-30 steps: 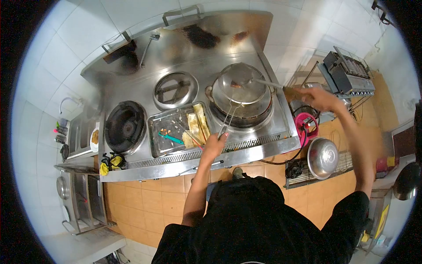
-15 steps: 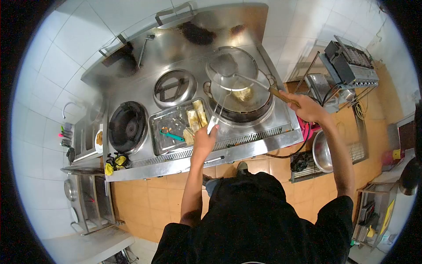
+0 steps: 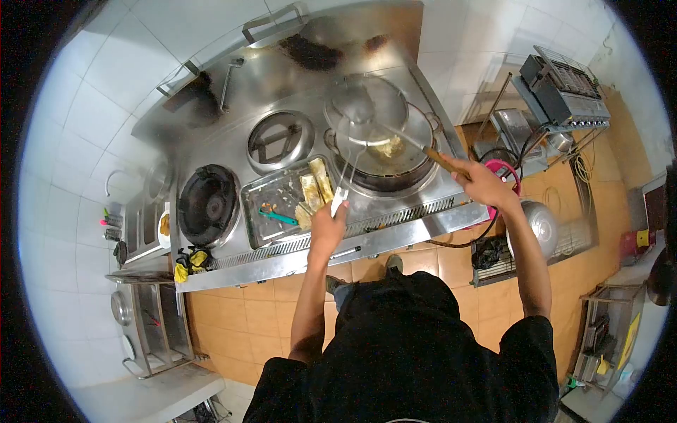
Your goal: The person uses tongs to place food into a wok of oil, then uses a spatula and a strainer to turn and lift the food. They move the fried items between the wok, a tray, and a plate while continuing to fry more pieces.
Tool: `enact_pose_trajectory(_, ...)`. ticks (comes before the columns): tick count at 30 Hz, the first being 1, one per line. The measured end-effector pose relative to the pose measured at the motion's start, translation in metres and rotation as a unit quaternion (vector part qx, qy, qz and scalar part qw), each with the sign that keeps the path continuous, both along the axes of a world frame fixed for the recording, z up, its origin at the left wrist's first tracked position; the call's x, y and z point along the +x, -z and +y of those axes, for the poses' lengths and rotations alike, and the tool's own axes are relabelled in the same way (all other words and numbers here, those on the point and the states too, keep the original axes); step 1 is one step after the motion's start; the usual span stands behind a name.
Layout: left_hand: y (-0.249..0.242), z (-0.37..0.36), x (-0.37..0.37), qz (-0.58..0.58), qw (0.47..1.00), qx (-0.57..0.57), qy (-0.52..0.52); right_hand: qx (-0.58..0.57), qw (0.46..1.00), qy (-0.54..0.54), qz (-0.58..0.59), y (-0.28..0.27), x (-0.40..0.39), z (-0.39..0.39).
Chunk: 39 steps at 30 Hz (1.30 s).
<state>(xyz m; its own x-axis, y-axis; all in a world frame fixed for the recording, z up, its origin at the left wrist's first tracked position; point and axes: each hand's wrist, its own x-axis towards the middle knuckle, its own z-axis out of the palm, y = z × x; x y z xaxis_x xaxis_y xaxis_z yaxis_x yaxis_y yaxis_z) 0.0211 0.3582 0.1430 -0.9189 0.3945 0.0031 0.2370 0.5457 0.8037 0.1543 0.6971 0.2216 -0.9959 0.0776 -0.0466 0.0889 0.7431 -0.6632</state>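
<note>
My right hand [image 3: 486, 185] is closed around the wooden handle [image 3: 444, 162] of a large round mesh skimmer [image 3: 384, 99]. The mesh hangs over the far side of a wok [image 3: 422, 141] on the right burner. A pale yellow lump of food [image 3: 389, 148] shows in the wok, just beyond the skimmer's near rim. In my left hand [image 3: 328, 229] are metal tongs [image 3: 339, 202] with a white grip, tips reaching toward the wok. Beside that hand, a metal tray [image 3: 255, 224] holds several pale folded food pieces [image 3: 310, 190] and a teal-handled tool [image 3: 282, 217].
Left of the tray sits a blackened burner [image 3: 209, 204], with an uncovered burner ring [image 3: 281, 141] behind. Yellow-and-black cloths [image 3: 190, 262] lie at the stove's left front corner. A metal bowl [image 3: 539, 229] and a pink basin [image 3: 509, 173] stand low on the right.
My right hand and the skimmer have shifted slightly left, and the mesh looks blurred. My left hand stays nearly in place with the tongs. The metal bowl at right looks different, showing its rounded side.
</note>
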Motion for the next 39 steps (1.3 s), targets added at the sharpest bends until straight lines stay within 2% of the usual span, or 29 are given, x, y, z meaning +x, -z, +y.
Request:
enact_pose_trajectory(1,-0.005,0.002,-0.005,0.049,0.999,0.005,-0.002,-0.021,1.0,0.012,0.0,-0.006,-0.001,0.001)
enact_pose_trajectory(5,-0.036,0.007,-0.017,0.007,1.0,0.012,0.01,-0.031,0.998,0.032,0.039,-0.026,0.0,-0.004)
enact_pose_trajectory(8,0.01,0.004,-0.011,-0.015,0.999,0.03,0.006,-0.01,1.0,0.014,-0.018,-0.019,0.007,-0.006)
enact_pose_trajectory(9,0.012,0.005,-0.003,-0.086,0.996,-0.008,0.005,-0.01,1.0,0.015,-0.017,-0.02,0.008,-0.009)
enact_pose_trajectory(11,0.048,0.003,0.003,-0.087,0.996,-0.029,0.008,0.013,0.974,0.061,-0.218,-0.022,0.01,-0.018)
enact_pose_trajectory(12,0.051,0.006,0.006,-0.091,0.994,-0.052,0.009,0.014,0.974,0.062,-0.217,-0.019,0.012,-0.018)
enact_pose_trajectory(14,0.056,0.007,0.006,-0.121,0.992,-0.024,0.011,0.044,0.982,0.055,-0.177,-0.01,0.016,-0.015)
enact_pose_trajectory(15,0.065,0.007,-0.001,-0.091,0.996,-0.008,0.007,0.044,0.981,0.055,-0.179,-0.009,0.017,-0.01)
enact_pose_trajectory(17,0.025,0.01,-0.007,-0.026,0.999,-0.012,0.018,0.017,0.998,0.033,-0.042,-0.009,0.018,-0.001)
enact_pose_trajectory(18,0.001,0.013,-0.009,-0.055,0.998,0.002,0.0,0.015,0.998,0.033,-0.045,-0.014,0.017,-0.001)
enact_pose_trajectory(20,-0.036,0.016,-0.016,0.031,0.999,0.014,0.004,-0.011,0.998,0.06,-0.006,-0.036,0.015,-0.005)
enact_pose_trajectory(23,-0.06,0.016,-0.018,-0.009,0.999,-0.031,0.006,-0.018,0.998,0.06,0.0,-0.035,0.014,-0.006)
enact_pose_trajectory(25,-0.036,0.012,-0.011,0.011,0.999,-0.042,0.006,-0.011,0.998,0.058,0.016,-0.019,0.016,-0.008)
enact_pose_trajectory(26,-0.016,0.009,-0.008,0.03,0.998,-0.053,0.007,-0.026,0.998,0.056,-0.018,-0.007,0.018,-0.011)
enact_pose_trajectory(27,0.006,0.005,-0.005,-0.03,0.999,-0.034,0.018,-0.041,0.996,0.054,-0.052,0.003,0.02,-0.013)
enact_pose_trajectory(29,0.058,-0.003,0.002,-0.055,0.998,-0.029,0.017,-0.03,0.993,0.063,-0.096,0.013,0.025,-0.02)
enact_pose_trajectory(30,0.065,-0.001,0.004,-0.081,0.996,-0.024,0.015,-0.018,0.987,0.072,-0.142,0.019,0.026,-0.023)
enact_pose_trajectory(32,0.078,-0.001,0.003,-0.096,0.995,-0.001,0.025,-0.022,0.989,0.068,-0.126,0.032,0.028,-0.019)
enact_pose_trajectory(34,0.066,0.0,0.005,-0.113,0.993,0.023,0.032,-0.054,0.992,0.071,-0.094,0.028,0.028,-0.019)
enact_pose_trajectory(36,0.052,0.005,0.0,-0.232,0.972,0.013,0.022,-0.057,0.993,0.075,-0.064,0.032,0.028,-0.016)
enact_pose_trajectory(39,0.061,0.007,-0.001,-0.221,0.975,-0.009,0.017,-0.067,0.993,0.1,-0.022,0.031,0.027,-0.012)
